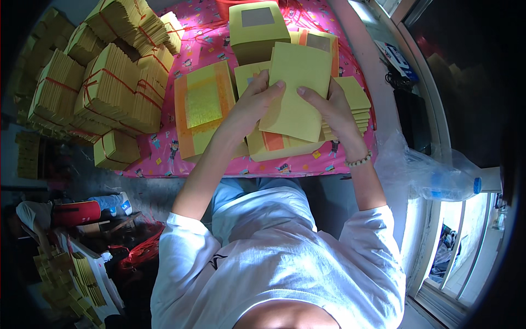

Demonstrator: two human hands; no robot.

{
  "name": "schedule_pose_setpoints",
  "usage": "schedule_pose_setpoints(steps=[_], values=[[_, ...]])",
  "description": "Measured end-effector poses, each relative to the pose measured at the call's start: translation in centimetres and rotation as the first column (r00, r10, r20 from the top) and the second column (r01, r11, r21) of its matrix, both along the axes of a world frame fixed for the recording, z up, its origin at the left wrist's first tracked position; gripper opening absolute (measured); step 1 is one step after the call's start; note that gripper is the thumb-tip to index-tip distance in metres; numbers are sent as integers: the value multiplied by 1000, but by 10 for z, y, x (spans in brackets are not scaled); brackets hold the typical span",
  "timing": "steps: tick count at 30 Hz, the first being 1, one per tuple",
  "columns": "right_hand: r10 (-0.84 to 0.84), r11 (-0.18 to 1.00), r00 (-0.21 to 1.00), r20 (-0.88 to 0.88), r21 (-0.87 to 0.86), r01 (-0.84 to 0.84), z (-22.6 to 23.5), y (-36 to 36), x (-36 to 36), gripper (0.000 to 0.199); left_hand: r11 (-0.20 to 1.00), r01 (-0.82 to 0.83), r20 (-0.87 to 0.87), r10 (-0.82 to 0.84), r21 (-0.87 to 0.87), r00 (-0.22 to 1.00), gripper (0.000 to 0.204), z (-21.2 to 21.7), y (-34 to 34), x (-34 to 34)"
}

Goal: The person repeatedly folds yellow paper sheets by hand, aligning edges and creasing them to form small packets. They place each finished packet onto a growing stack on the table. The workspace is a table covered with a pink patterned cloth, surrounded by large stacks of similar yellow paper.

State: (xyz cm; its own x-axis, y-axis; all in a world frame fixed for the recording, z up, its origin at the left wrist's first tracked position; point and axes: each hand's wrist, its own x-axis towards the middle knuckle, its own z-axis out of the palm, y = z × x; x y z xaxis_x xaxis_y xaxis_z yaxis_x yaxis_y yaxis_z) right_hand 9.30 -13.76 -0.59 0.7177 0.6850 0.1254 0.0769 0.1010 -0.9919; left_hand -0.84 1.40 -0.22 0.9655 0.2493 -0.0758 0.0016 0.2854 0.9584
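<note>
Both hands hold a piece of plain yellow paper (296,90) upright above the table. Whether it is one sheet or a thin stack, I cannot tell. My left hand (257,101) grips its left edge, thumb on the front face. The right edge is gripped by my right hand (334,107), its thumb also in front; a beaded bracelet circles that wrist. Below and behind the paper lies a yellow paper pile (290,151) with an orange-red band, partly covered. Left of my left hand is a pile with a gold foil square (203,104) and orange borders. Stepped yellow stacks (353,96) lie beside my right hand.
A tall yellow paper block (257,33) with a grey patch stands at the back of the pink patterned table (170,159). Bundles tied with red string (109,82) pile up at left. Clear plastic (438,172) hangs at right. Another person (33,216) is at lower left.
</note>
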Motion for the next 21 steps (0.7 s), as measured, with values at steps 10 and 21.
schedule_pose_setpoints(steps=[10,21], values=[[44,998,997,-56,-50,-47,-3,-7,5,55,996,68,-30,-70,-62,997,44,-9,4,3],[-2,993,992,124,114,-12,-1,-11,-16,59,963,-231,367,168,135,915,31,-9,-32,-6]])
